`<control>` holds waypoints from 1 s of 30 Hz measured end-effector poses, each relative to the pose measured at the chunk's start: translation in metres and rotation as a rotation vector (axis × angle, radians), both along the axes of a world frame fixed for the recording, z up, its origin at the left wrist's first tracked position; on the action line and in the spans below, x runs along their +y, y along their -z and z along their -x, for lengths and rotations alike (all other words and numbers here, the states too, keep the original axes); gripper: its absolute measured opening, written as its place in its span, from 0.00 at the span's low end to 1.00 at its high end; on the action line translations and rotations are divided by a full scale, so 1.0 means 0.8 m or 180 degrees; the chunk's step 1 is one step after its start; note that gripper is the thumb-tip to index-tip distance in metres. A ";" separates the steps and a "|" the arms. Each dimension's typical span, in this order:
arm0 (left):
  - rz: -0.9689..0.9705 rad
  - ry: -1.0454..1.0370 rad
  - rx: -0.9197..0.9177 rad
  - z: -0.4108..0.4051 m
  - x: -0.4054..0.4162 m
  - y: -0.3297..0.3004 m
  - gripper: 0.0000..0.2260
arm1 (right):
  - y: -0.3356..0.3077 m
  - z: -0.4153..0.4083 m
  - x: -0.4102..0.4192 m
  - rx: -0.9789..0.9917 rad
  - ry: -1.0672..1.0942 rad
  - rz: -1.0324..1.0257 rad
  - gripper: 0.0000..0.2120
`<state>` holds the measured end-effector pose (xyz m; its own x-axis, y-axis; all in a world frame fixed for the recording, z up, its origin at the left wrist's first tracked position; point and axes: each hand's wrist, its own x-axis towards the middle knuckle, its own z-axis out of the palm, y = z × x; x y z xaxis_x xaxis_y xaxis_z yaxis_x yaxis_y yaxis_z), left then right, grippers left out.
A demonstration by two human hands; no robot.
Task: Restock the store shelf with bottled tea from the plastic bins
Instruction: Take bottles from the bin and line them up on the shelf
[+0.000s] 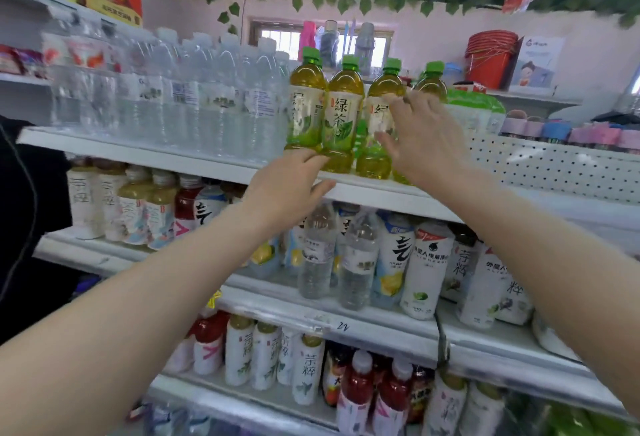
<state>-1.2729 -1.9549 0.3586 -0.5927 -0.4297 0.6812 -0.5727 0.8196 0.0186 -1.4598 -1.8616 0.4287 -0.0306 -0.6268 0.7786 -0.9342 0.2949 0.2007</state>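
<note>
I am reaching both hands to the green tea bottles (341, 113) standing on the top shelf (145, 155). My left hand (287, 186) is touching their bases, fingers loosely apart; my right hand (424, 139), fingers spread, seems to be resting against one bottle.

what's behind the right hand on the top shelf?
The right hand covers part of a green tea bottle; another green-capped bottle shows above its fingers. Their lower parts are hidden.

Four green-capped tea bottles (341, 113) stand visible, perhaps more behind; two hands (285, 186).
</note>
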 end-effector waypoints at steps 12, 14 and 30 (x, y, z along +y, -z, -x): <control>-0.0241 -0.0113 -0.0138 -0.198 -0.032 0.186 0.20 | 0.249 -0.156 0.005 -0.0329 -0.0304 -0.0496 0.25; -0.0430 -0.0136 -0.0194 -0.224 -0.040 0.233 0.20 | 0.297 -0.172 0.007 -0.0428 -0.0344 -0.0636 0.25; -0.2722 -0.0606 -0.0798 -0.330 0.070 0.683 0.23 | 0.781 -0.256 0.049 -0.1382 -0.1322 -0.3427 0.28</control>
